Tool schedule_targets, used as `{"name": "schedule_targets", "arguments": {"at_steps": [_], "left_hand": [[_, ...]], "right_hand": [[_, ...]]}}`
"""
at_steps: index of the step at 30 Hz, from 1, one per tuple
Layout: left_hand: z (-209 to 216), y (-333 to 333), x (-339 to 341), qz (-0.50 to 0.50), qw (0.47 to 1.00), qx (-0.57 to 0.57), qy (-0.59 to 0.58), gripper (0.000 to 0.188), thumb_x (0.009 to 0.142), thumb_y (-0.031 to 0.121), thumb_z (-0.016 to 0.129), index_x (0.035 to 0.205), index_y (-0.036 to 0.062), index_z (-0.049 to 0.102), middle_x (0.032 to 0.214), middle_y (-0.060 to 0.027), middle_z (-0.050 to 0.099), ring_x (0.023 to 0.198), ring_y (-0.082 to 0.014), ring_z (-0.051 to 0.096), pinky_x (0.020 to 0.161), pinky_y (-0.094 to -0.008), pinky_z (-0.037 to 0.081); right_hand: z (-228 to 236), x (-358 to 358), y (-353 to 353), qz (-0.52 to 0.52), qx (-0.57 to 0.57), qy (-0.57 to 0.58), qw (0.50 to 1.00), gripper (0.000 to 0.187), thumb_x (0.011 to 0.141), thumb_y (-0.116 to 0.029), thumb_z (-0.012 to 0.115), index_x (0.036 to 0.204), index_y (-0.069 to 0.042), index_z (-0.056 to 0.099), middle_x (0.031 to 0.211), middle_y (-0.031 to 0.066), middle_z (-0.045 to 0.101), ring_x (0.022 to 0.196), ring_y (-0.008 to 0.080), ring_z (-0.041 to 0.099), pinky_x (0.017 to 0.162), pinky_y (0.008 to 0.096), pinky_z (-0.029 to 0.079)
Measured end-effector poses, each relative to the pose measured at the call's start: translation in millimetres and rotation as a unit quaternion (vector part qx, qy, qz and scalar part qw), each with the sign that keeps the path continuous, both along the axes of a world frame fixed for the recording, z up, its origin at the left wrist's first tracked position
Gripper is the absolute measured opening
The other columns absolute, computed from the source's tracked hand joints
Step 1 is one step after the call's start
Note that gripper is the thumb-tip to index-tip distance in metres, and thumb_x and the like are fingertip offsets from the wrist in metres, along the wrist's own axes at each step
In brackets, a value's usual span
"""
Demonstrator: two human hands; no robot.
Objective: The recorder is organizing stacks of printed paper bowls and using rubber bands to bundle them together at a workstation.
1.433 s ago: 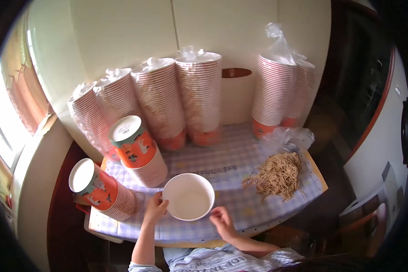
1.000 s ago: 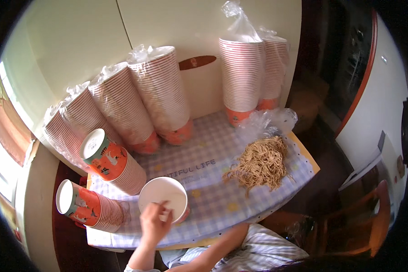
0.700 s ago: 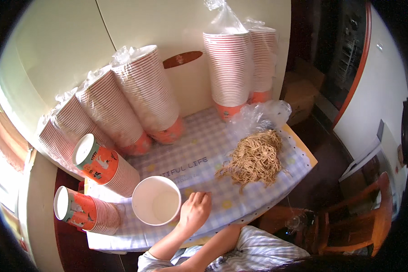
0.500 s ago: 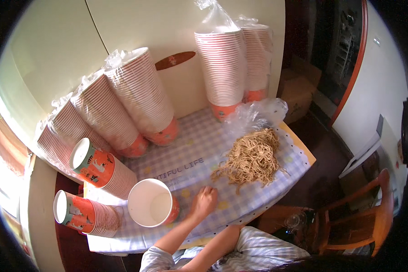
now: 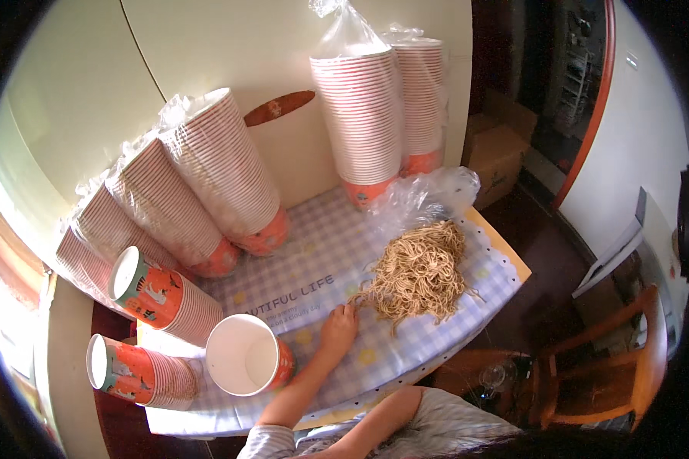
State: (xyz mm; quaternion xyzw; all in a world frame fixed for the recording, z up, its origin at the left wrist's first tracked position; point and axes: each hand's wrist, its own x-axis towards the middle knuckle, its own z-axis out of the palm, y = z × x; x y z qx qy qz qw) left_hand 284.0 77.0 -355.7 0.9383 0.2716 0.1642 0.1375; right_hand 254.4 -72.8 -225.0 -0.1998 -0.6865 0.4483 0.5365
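Observation:
My left hand (image 5: 339,329) rests over the checked tablecloth with its fingers bent together, at the left edge of a heap of tan strands (image 5: 421,271) that look like cord or noodles. Loose strand ends reach its fingertips; what the fingers pinch, if anything, is too small to make out. To the left of that hand, a wide white-lined paper cup (image 5: 241,356) with an orange outside leans open toward me. My right forearm (image 5: 379,424) crosses the lower edge, and its hand is out of sight.
Two nested cup stacks, an upper one (image 5: 168,294) and a lower one (image 5: 142,371), lie at the left. Several tall bagged cup stacks (image 5: 226,168) lean behind them; two more (image 5: 356,122) stand at the back. A clear plastic bag (image 5: 429,195) lies behind the strands. A wooden chair (image 5: 605,367) stands right.
My left hand has moved away from me, up to the left edge of the tan strands. The whole view has shifted slightly.

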Motion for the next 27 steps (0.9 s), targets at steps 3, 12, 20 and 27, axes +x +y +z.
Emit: {"name": "schedule_targets", "arguments": {"at_steps": [3, 12, 20, 27], "left_hand": [[-1.7, 4.0, 1.1, -0.011, 0.998, 0.064, -0.006, 0.013, 0.078, 0.015, 0.053, 0.083, 0.0029, 0.053, 0.078, -0.0147, 0.055, 0.070, -0.0299, 0.059, 0.055, -0.0383, 0.051], [9.2, -4.9, -18.3, -0.005, 0.999, -0.032, 0.022, 0.016, 0.079, 0.016, 0.054, 0.085, 0.0008, 0.051, 0.082, -0.0191, 0.055, 0.072, -0.0373, 0.057, 0.060, -0.0427, 0.048], [39.6, -37.9, -67.3, 0.024, 0.944, -0.277, -0.175, 0.018, 0.078, 0.007, 0.060, 0.094, 0.0023, 0.051, 0.079, -0.0150, 0.062, 0.070, -0.0249, 0.062, 0.063, -0.0332, 0.048], [33.7, -38.2, -96.5, 0.010, 0.947, -0.305, -0.104, 0.024, 0.083, 0.014, 0.055, 0.104, 0.0029, 0.055, 0.079, -0.0110, 0.063, 0.066, -0.0192, 0.062, 0.062, -0.0298, 0.048]], "right_hand": [[-1.0, 2.6, -0.6, 0.002, 0.002, -0.002, 1.000, 0.020, 0.086, -0.015, 0.054, 0.102, -0.003, 0.055, 0.101, 0.0086, 0.053, 0.099, 0.0231, 0.049, 0.089, 0.0344, 0.037], [-7.5, 23.6, 2.6, -0.126, -0.024, -0.031, 0.991, 0.016, 0.083, -0.015, 0.056, 0.095, -0.004, 0.055, 0.092, 0.0082, 0.056, 0.091, 0.0229, 0.053, 0.083, 0.0332, 0.039], [-51.5, 74.0, 17.0, -0.491, -0.040, -0.131, 0.860, 0.017, 0.077, -0.003, 0.058, 0.094, -0.005, 0.058, 0.084, 0.0102, 0.061, 0.075, 0.0231, 0.060, 0.063, 0.0324, 0.047], [-86.2, 80.6, 14.4, -0.534, -0.063, -0.257, 0.803, 0.019, 0.076, -0.006, 0.059, 0.095, -0.006, 0.061, 0.088, 0.0070, 0.060, 0.081, 0.0260, 0.054, 0.073, 0.0349, 0.043]]}}
